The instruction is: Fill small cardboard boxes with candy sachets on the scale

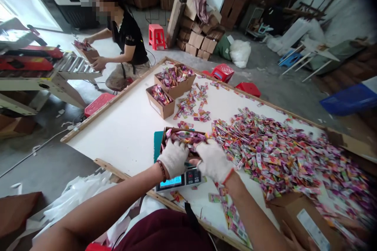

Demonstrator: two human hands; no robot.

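Observation:
Both my hands wear white work gloves. My left hand and my right hand rest side by side on the near rim of a small cardboard box full of colourful sachets. The box stands on a digital scale with a lit blue display. Whether my fingers grip the box or press into the sachets I cannot tell. A big heap of loose sachets spreads over the white table just right of my right hand.
Two more filled boxes stand at the table's far end, with scattered sachets beside them. A crouching co-worker holds a box by a roller conveyor. A cardboard carton sits at the near right. Red stools and stacked cartons lie beyond.

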